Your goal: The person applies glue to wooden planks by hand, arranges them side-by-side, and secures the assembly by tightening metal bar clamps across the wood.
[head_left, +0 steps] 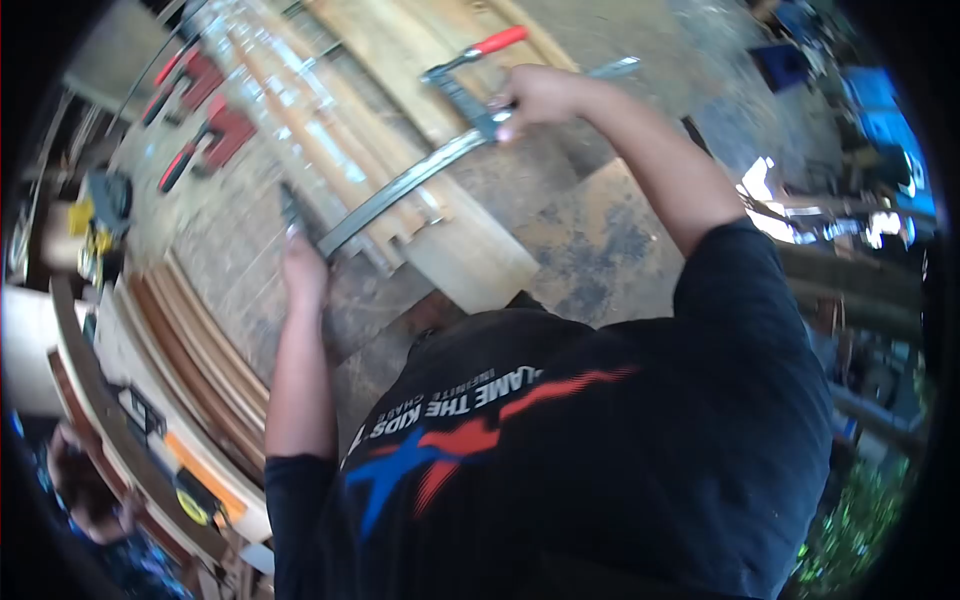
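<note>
A long steel bar clamp (400,187) with a red handle (498,41) lies slantwise across the wooden boards in front of me. My right hand (540,95) is closed around its sliding jaw, just below the handle. At the other end, my left hand (303,268) is wrapped about the fixed jaw, whose tip points away from me. Beneath the bar run long wooden strips (345,160) streaked with a whitish, shiny substance. A wider pale board (475,250) lies alongside them, its near end close to my body.
Two red clamps (215,135) sit at the far left of the work surface (240,220). Curved wooden pieces (200,350) are stacked to my left, beside a yellow tape measure (195,505). Another person (90,490) is at the lower left.
</note>
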A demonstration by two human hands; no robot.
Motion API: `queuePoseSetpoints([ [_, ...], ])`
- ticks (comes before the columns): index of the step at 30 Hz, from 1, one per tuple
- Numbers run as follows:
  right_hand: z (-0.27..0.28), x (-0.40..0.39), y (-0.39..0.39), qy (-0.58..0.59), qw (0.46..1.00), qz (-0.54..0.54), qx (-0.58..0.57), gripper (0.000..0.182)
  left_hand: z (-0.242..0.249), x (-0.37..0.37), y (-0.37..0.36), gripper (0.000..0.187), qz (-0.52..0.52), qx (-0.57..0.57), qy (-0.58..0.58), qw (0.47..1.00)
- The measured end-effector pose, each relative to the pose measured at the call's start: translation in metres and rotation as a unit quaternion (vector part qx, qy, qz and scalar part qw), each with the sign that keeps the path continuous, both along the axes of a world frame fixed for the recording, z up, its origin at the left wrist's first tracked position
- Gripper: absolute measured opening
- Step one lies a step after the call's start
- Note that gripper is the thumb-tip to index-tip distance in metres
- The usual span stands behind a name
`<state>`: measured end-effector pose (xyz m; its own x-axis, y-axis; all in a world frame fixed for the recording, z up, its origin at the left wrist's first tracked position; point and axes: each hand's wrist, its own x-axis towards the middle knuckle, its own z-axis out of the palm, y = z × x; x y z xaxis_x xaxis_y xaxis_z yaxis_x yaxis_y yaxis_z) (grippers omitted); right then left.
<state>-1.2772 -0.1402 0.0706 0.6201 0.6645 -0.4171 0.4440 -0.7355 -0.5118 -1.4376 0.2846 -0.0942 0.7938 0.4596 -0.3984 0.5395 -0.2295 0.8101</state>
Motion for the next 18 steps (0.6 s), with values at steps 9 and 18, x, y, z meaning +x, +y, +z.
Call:
queuePoseSetpoints([
  [9,-0.005,-0.002,0.022,0.032,0.997,-0.051,-0.045,0.051,0.036,-0.009,-0.026,0.038,0.033,-0.088,-0.041,0.995],
  [18,-0.005,-0.01,0.012,0.05,0.998,-0.011,-0.021,0.043,0.063,0.002,-0.011,0.035,0.051,-0.297,0.079,0.95],
])
